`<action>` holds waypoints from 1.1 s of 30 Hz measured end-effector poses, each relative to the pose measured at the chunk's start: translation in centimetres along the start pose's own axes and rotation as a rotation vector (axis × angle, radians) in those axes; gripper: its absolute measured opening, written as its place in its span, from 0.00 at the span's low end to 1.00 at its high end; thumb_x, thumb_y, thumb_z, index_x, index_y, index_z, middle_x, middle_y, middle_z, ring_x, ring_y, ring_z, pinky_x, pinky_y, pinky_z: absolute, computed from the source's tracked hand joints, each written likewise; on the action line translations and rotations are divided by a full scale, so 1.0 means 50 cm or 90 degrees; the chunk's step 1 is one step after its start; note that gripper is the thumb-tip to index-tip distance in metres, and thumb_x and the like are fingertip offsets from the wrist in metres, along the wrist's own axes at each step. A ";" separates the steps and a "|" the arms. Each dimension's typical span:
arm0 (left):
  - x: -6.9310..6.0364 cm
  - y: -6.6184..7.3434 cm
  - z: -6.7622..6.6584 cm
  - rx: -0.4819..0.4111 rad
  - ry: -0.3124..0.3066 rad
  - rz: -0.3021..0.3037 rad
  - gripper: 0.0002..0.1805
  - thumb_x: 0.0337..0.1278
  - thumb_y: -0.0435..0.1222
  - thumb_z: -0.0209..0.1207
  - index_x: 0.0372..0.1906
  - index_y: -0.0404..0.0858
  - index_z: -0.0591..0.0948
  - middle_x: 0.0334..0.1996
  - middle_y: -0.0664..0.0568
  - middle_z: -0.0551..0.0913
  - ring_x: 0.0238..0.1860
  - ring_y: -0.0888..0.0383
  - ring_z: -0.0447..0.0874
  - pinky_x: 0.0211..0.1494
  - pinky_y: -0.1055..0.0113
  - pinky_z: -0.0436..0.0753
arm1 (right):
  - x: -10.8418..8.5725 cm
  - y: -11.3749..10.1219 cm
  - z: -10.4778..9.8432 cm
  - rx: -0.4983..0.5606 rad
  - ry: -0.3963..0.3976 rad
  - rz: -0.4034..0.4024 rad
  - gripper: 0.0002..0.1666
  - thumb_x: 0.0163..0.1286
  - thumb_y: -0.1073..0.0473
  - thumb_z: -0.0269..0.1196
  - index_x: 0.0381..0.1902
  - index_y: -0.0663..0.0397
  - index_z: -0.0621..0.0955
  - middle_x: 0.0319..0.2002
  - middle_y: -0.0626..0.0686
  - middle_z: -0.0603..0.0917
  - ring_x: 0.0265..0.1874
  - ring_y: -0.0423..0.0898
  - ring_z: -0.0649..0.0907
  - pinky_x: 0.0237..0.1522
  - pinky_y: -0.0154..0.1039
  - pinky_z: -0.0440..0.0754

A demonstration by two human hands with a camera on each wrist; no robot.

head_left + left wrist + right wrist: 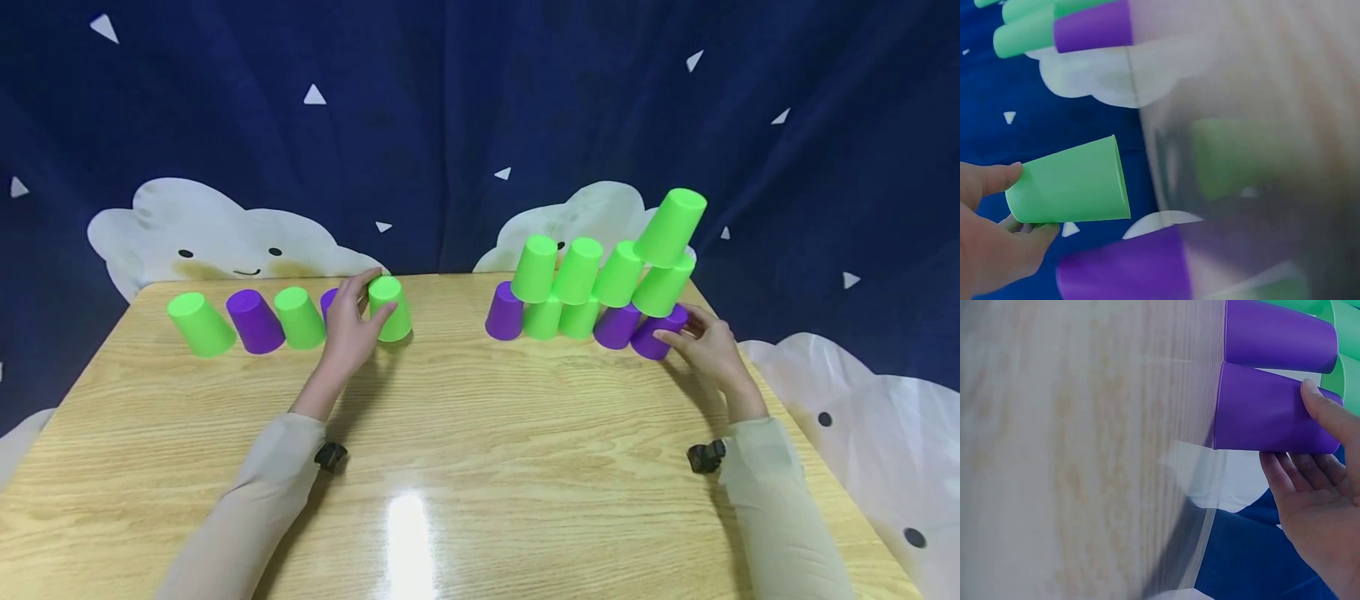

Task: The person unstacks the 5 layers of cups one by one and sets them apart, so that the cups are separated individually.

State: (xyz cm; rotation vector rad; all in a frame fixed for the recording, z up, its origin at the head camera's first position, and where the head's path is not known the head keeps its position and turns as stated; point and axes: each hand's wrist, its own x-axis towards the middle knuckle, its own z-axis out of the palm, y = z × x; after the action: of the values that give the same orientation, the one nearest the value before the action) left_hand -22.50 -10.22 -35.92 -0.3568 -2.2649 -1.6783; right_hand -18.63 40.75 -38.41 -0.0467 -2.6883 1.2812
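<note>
Two hands [351,323] [708,350] pinching: left, green cup [1075,184]; right, purple cup [1266,412] near table [540,450] edge; wide gap between.

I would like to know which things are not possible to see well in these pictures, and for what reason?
- Head view: most of one purple cup, hidden behind the left hand.
- Head view: inside of the held green cup, covered by its own walls and closed end.
- Left wrist view: grain of the tabletop, blurred.
- Right wrist view: stacked green cups, cut off by picture edges.
</note>
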 end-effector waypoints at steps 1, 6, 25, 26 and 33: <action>-0.002 -0.008 0.000 0.002 0.001 -0.006 0.28 0.59 0.22 0.61 0.65 0.25 0.69 0.59 0.33 0.69 0.66 0.42 0.67 0.72 0.62 0.65 | 0.000 0.000 0.000 0.000 -0.001 0.001 0.39 0.68 0.53 0.67 0.69 0.66 0.66 0.59 0.67 0.76 0.56 0.52 0.77 0.46 0.17 0.75; -0.004 -0.033 -0.001 0.032 0.006 -0.015 0.28 0.59 0.23 0.62 0.65 0.25 0.69 0.58 0.33 0.70 0.64 0.41 0.69 0.70 0.58 0.68 | -0.001 0.002 0.001 -0.001 0.002 0.000 0.39 0.68 0.54 0.67 0.69 0.66 0.66 0.58 0.67 0.76 0.57 0.55 0.77 0.46 0.17 0.75; -0.001 -0.044 -0.005 0.149 0.002 -0.019 0.28 0.60 0.23 0.60 0.65 0.26 0.70 0.61 0.33 0.69 0.63 0.39 0.68 0.69 0.52 0.69 | 0.004 -0.001 0.005 0.008 -0.003 -0.005 0.37 0.69 0.57 0.66 0.69 0.68 0.66 0.59 0.69 0.75 0.55 0.50 0.77 0.47 0.18 0.75; -0.001 -0.044 -0.004 0.151 0.003 -0.020 0.27 0.60 0.23 0.59 0.65 0.26 0.70 0.62 0.33 0.68 0.63 0.38 0.68 0.69 0.51 0.69 | 0.003 -0.001 0.005 0.009 -0.002 -0.004 0.37 0.69 0.56 0.66 0.69 0.67 0.66 0.59 0.68 0.75 0.55 0.49 0.77 0.47 0.18 0.75; 0.002 -0.039 0.000 0.154 0.002 -0.023 0.27 0.60 0.23 0.59 0.66 0.27 0.69 0.62 0.33 0.68 0.62 0.38 0.68 0.68 0.50 0.69 | -0.001 0.001 0.003 0.017 0.005 0.005 0.38 0.68 0.55 0.67 0.69 0.66 0.67 0.59 0.67 0.75 0.53 0.44 0.78 0.47 0.18 0.76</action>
State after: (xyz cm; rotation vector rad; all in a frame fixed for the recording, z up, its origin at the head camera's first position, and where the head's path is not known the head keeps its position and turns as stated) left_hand -23.31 -10.78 -37.61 -0.2587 -2.4496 -1.3973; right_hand -18.61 40.66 -38.54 -0.0601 -2.6673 1.3153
